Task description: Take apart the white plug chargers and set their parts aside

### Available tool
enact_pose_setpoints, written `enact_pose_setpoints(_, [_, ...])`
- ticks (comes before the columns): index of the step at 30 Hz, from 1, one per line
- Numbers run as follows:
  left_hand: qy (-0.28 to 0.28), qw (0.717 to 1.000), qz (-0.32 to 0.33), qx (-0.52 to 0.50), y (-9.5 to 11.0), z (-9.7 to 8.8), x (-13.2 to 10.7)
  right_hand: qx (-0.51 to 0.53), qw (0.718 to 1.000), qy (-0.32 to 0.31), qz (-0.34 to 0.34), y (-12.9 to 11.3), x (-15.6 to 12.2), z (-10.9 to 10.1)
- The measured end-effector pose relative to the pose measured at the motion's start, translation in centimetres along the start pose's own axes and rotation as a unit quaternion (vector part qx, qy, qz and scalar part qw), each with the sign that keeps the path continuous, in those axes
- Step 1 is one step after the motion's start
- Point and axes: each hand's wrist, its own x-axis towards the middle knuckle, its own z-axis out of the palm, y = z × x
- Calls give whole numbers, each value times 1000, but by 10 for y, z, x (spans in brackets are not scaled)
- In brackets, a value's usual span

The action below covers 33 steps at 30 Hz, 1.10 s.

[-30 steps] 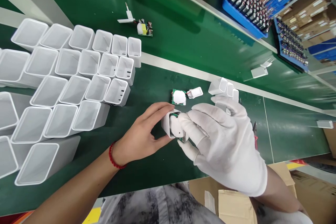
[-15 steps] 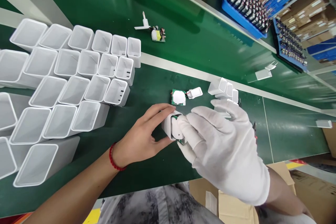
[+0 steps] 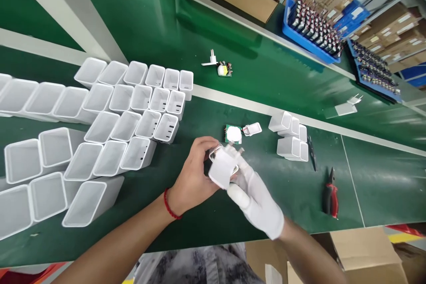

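White plastic housing, apparently being adjusted, is gripped above the counter by the partly closed fingers of bare left hand and gloved right hand; steady two-sided support seems called for next.

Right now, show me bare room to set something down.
The green bench is bare beyond the seam right of the red-handled pliers, and between those pliers and the gloved right hand. A narrower strip lies between the left hand and the white casings. Those casings crowd the left; a circuit board sits beyond the hands.
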Motion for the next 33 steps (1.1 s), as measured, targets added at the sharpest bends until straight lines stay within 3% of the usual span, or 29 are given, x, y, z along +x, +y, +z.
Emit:
enact_pose_setpoints(3, [-68,998,-5,16,3,-7,2,164,986,-2,31,17,18,14])
enact_pose_setpoints(6, [-172,980,-66,-81,5,-19,8,205,978,18,20,19,28,12])
enact_pose_setpoints(8, [-200,966,-103,-130,4,-25,12,210,977,13,22,20,31,6])
enact_pose_setpoints(14, [-208,962,-152,-86,2,-28,16,189,980,-55,22,27,34,0])
enact_pose_setpoints(20, [-235,948,-179,-117,0,-29,14,180,983,-26,39,33,31,6])
enact_pose_setpoints(26, [-231,944,-203,-121,1,-26,11,205,979,-13,12,36,29,7])
enact_pose_setpoints(33, [-207,941,-216,-157,-1,-22,13,211,975,31,56,40,28,10])
